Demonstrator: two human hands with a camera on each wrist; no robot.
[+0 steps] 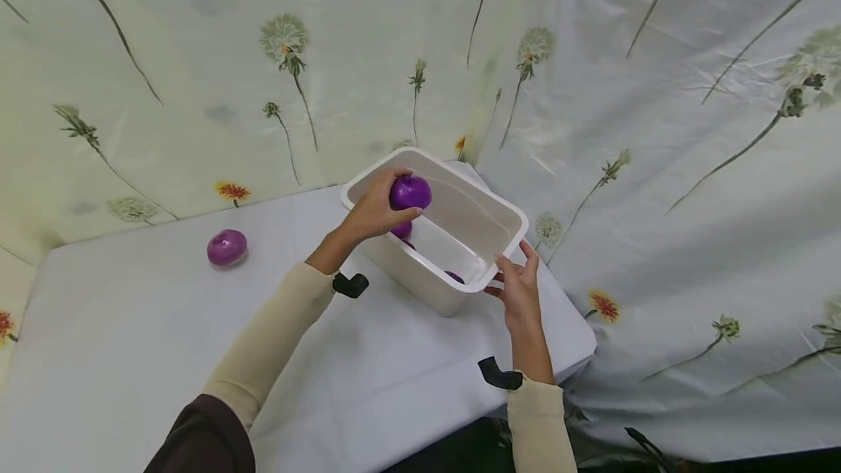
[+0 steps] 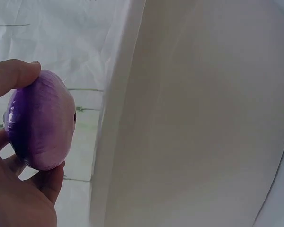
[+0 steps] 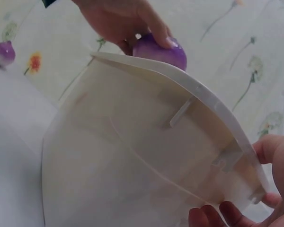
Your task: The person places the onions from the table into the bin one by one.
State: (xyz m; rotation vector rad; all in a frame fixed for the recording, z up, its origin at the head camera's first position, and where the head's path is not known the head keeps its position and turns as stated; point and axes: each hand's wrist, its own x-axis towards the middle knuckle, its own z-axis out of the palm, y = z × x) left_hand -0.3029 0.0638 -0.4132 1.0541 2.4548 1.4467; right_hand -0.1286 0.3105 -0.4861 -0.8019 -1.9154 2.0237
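A purple onion [image 1: 412,192] is in my left hand [image 1: 376,206], thumb on one side and fingers on the other, over the left end of a white plastic bin [image 1: 420,279]. The left wrist view shows the same onion [image 2: 42,123] above the bin's rim [image 2: 111,118]. My right hand [image 1: 522,294] grips the bin at its near right corner. In the right wrist view, the fingers [image 3: 234,215] curl under the rim. Inside the bin lie more purple onions [image 1: 401,229], partly hidden by the near wall.
Another purple onion [image 1: 226,248] sits on the white-covered table [image 1: 131,356], left of the bin. Flower-printed sheets [image 1: 368,57] hang behind the table and along its right side. The table's right corner [image 1: 591,345] is close to the bin.
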